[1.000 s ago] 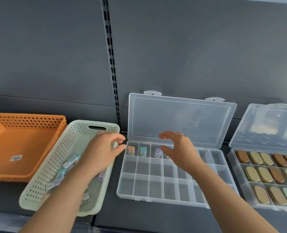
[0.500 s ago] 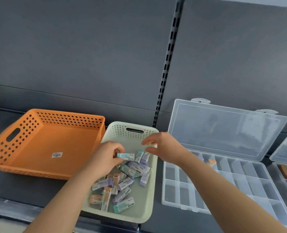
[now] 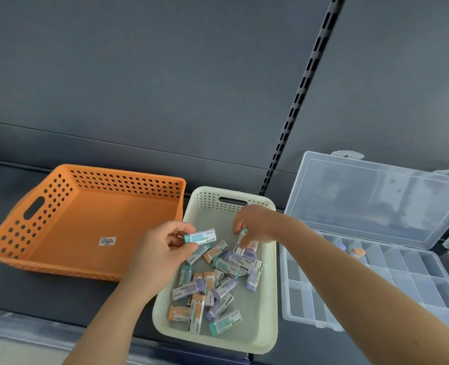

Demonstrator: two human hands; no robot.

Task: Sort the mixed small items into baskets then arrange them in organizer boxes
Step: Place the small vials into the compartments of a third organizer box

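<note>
Eraser (image 3: 199,237) pinched in left hand (image 3: 165,246) — above pale basket (image 3: 270,312).

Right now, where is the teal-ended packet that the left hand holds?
Head view, left of centre: the teal-ended packet is pinched in the left hand above the left side of the pale green basket, beside the orange basket.
</note>
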